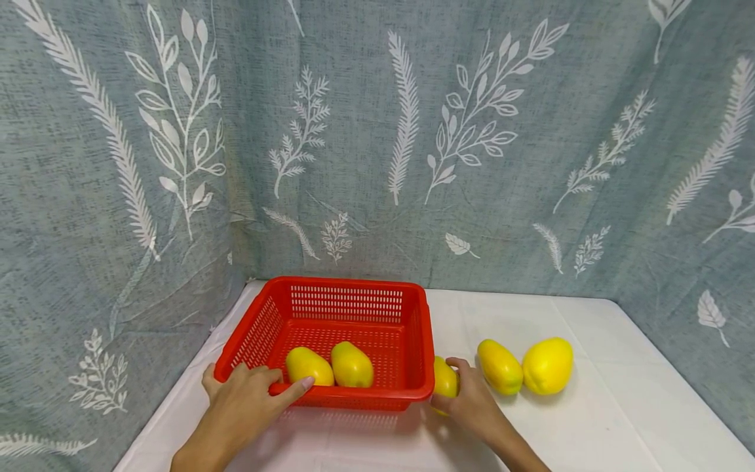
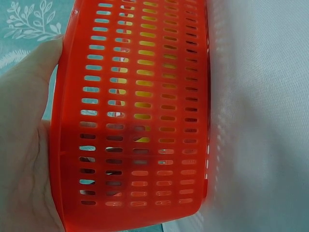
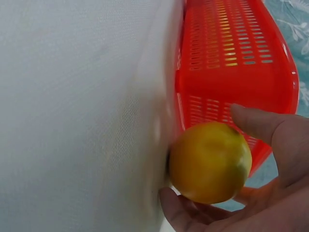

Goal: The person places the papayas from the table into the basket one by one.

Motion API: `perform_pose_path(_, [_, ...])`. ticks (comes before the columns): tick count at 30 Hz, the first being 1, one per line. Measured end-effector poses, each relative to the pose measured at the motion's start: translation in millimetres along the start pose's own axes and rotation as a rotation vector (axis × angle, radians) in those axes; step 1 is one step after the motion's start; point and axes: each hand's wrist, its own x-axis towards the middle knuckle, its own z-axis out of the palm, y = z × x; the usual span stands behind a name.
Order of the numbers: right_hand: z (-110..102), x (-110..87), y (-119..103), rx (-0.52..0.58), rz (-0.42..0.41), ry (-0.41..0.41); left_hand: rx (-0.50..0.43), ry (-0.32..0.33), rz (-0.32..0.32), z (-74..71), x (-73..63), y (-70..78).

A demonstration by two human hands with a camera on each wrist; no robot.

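Observation:
A red plastic basket (image 1: 389, 394) with slotted walls stands on the table. My left hand (image 1: 244, 403) grips its front left corner, thumb over the front rim; in the left wrist view the slotted wall (image 2: 106, 164) fills the middle. Inside the basket lie a yellow mango (image 1: 309, 366) and a second mango (image 1: 352, 365), side by side near the front. Just outside the right wall, my right hand (image 1: 472, 406) holds another mango (image 3: 210, 162) low by the table, its fingers and thumb curled round it. The basket partly hides this mango in the head view.
To the right of my right hand, a yellow-green mango (image 1: 499, 367) lies against a larger, rounder yellow fruit (image 1: 548, 366). A white cloth (image 1: 596, 419) covers the table. Grey-green leaf-patterned curtains (image 1: 366, 164) enclose the back and sides.

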Motion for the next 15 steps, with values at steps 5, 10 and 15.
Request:
perform_pose_path(5, [0.7,2.0,0.4,-0.002,-0.017,-0.002,-0.004,0.002,-0.002,0.3,0.0,0.2])
perform_pose_path(10, [-0.3,2.1,0.5,-0.006,-0.015,-0.007,-0.005,-0.018,-0.015,-0.7,0.6,1.0])
perform_pose_path(15, [-0.4,2.7,0.7,0.003,-0.001,-0.021,-0.006,-0.037,-0.03,-2.4,1.4,1.7])
